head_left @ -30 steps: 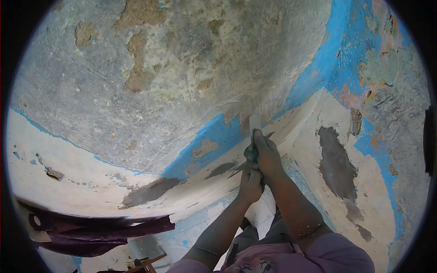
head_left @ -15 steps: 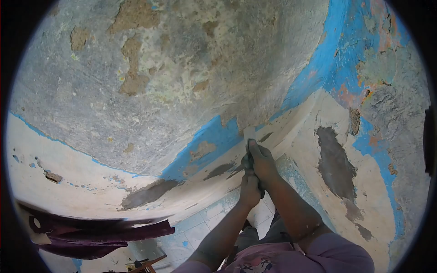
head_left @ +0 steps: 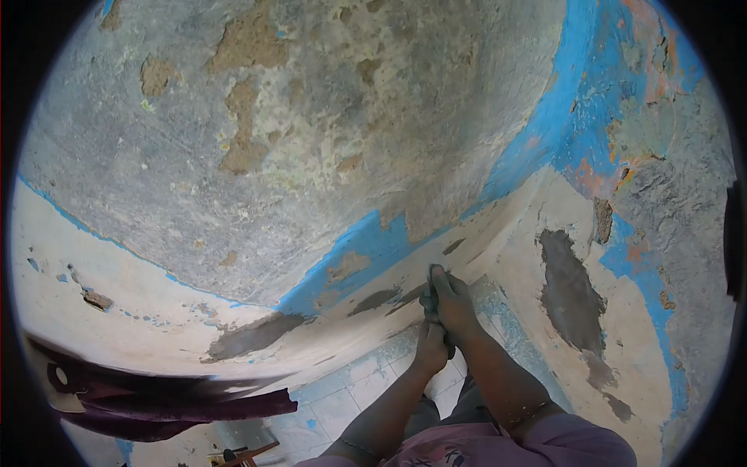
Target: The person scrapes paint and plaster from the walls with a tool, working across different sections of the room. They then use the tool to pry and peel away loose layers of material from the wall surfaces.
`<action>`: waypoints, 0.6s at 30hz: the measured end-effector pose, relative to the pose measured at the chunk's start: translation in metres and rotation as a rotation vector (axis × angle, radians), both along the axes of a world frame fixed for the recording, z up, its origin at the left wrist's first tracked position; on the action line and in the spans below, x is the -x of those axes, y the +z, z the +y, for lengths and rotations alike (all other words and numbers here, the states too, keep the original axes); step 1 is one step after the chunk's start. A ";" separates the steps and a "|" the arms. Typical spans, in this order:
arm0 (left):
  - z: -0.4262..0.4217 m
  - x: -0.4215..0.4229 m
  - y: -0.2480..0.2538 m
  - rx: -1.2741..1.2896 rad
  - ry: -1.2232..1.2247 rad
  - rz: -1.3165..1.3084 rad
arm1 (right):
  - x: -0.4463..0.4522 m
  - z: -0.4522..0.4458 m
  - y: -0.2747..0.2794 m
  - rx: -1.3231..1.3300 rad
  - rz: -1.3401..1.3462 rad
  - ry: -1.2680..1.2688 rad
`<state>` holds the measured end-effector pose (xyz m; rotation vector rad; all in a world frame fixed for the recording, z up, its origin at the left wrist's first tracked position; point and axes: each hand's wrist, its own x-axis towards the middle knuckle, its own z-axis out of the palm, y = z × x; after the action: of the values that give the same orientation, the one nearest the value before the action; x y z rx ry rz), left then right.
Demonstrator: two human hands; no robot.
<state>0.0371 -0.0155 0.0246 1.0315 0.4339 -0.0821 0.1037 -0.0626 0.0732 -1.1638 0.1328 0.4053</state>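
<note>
My right hand (head_left: 454, 305) is closed on a scraper, its thumb pointing up the tool; the flat blade is hardly visible at this angle. Just below and to the left, my left hand (head_left: 432, 346) is closed on something dark and grey that I cannot make out. The two hands are close together, in front of the lower white band of the wall (head_left: 482, 241). Dark grey patches (head_left: 375, 301) mark this band to the left of my hands, and a small one (head_left: 453, 246) lies just above them.
A large grey patch (head_left: 572, 292) is on the white wall at the right. Blue paint (head_left: 362, 249) borders the rough grey wall (head_left: 311, 117). Dark purple cloth (head_left: 187, 409) hangs at lower left, above a wooden object (head_left: 253, 454). Floor tiles (head_left: 334, 409) show below.
Both hands have moved down, away from the blue border and toward my body. The pale scraper blade, clear before, has turned nearly out of sight. The view has shifted slightly.
</note>
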 end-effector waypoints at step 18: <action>-0.006 0.050 0.029 -0.162 -0.183 -0.337 | 0.080 -0.058 0.008 0.388 -0.661 0.135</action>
<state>-0.0133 -0.0214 0.0540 1.2179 0.0392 -0.0356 0.0233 -0.1210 0.0808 -1.6394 -0.4632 0.0949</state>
